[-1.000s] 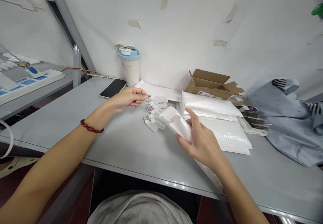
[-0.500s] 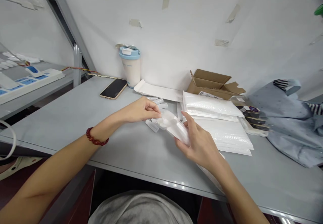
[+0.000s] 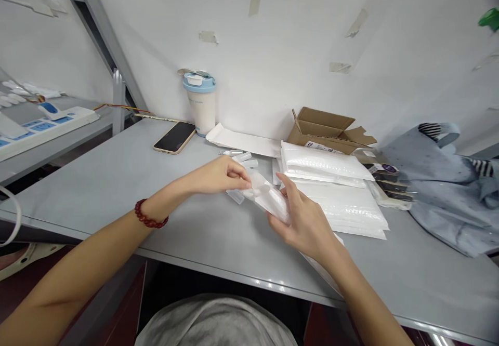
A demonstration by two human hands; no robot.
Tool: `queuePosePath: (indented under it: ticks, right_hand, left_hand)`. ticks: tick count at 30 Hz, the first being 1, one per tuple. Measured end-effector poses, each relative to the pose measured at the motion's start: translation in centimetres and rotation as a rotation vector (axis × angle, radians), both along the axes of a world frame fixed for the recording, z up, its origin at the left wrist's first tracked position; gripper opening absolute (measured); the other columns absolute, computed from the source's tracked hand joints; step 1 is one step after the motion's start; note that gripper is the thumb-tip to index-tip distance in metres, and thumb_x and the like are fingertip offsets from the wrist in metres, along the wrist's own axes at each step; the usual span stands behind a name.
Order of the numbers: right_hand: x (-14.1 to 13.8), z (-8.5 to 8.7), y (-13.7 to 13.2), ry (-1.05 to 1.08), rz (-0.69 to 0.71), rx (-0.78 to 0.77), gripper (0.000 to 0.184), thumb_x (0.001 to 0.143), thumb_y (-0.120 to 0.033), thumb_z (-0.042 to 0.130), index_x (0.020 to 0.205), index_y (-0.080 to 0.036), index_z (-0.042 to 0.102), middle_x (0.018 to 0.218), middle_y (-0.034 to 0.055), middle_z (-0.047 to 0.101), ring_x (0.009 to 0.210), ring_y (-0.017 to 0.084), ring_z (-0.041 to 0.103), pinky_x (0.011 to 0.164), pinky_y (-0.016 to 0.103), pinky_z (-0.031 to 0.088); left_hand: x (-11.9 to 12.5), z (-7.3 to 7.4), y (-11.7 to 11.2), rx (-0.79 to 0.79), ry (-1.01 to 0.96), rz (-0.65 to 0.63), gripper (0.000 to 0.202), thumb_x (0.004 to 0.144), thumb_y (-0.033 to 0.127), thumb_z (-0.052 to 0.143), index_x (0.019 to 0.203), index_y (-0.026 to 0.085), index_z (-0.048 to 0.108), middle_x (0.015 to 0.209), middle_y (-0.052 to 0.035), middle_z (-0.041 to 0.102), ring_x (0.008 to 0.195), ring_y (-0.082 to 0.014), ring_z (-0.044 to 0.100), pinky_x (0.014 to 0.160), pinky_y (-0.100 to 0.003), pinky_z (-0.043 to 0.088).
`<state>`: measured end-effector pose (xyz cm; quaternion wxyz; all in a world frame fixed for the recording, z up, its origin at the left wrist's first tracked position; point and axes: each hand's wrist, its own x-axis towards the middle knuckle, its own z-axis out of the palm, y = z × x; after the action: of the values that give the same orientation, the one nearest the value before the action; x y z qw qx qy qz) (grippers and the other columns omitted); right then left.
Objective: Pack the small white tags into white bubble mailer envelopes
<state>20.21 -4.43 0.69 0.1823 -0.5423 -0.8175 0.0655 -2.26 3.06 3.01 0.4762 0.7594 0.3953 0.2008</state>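
Note:
My right hand (image 3: 304, 218) is wrapped round a white bubble envelope (image 3: 273, 201), thumb and fingers on opposite sides. At the envelope's far left end, my left hand (image 3: 222, 174) is closed in a pinch at its mouth. Whether the fingertips grip only the edge or also something small there, I cannot tell. Several small clear plastic pieces (image 3: 242, 157) lie on the table just behind my left hand, and another clear piece (image 3: 236, 196) is below its fingers. To the right, a stack of white bubble envelopes (image 3: 331, 164) lies beside my right hand.
An open cardboard box (image 3: 327, 128) stands against the wall. A phone (image 3: 174, 137), a lidded cup (image 3: 201, 107) and a flat white envelope (image 3: 244, 141) are at the back. Blue-grey cloth (image 3: 448, 200) covers the right side; a power strip (image 3: 50, 128) sits far left.
My left fingertips have shifted slightly right and down at the envelope's mouth. The right hand keeps its hold, and the view has moved a little.

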Motion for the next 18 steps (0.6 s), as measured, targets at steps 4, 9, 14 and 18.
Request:
queuePosePath:
  ticks: [4, 9, 14, 18]
  right_hand:
    - [-0.2, -0.1, -0.2, -0.011, 0.030, -0.034, 0.065, 0.077, -0.030, 0.051, 0.137, -0.015, 0.032, 0.111, 0.0140, 0.064, 0.094, 0.029, 0.064, 0.068, 0.038, 0.051]
    - [-0.5, -0.2, -0.4, -0.024, 0.053, -0.077, 0.063, 0.077, -0.028, 0.052, 0.136, -0.013, 0.036, 0.118, 0.0151, 0.062, 0.097, 0.029, 0.063, 0.071, 0.039, 0.051]
    - [-0.5, -0.2, -0.2, 0.003, 0.046, -0.078, 0.063, 0.077, -0.028, 0.052, 0.136, -0.014, 0.036, 0.117, 0.0143, 0.062, 0.098, 0.029, 0.063, 0.070, 0.039, 0.052]
    - [-0.4, -0.1, -0.2, 0.018, 0.044, -0.054, 0.062, 0.077, -0.030, 0.052, 0.135, -0.014, 0.036, 0.118, 0.0147, 0.063, 0.100, 0.030, 0.063, 0.071, 0.040, 0.052]
  left_hand:
    - [1.0, -0.2, -1.1, -0.033, 0.059, -0.084, 0.020, 0.080, 0.031, 0.059, 0.079, 0.016, 0.073, 0.047, 0.0052, 0.044, 0.039, -0.0054, 0.037, 0.038, -0.019, 0.026]
    - [1.4, -0.5, -1.8, -0.071, 0.017, -0.127, 0.021, 0.081, 0.029, 0.056, 0.078, 0.016, 0.072, 0.054, 0.0044, 0.049, 0.038, -0.0043, 0.035, 0.036, -0.018, 0.028]
    - [1.1, -0.5, -1.6, -0.041, 0.078, -0.039, 0.019, 0.079, 0.029, 0.056, 0.076, 0.016, 0.070, 0.055, 0.0048, 0.045, 0.040, -0.0047, 0.034, 0.035, -0.017, 0.026]
    - [0.6, 0.0, -1.1, -0.065, 0.072, 0.060, 0.019, 0.077, 0.030, 0.060, 0.074, 0.014, 0.069, 0.048, 0.0055, 0.041, 0.041, -0.0057, 0.034, 0.037, -0.018, 0.028]
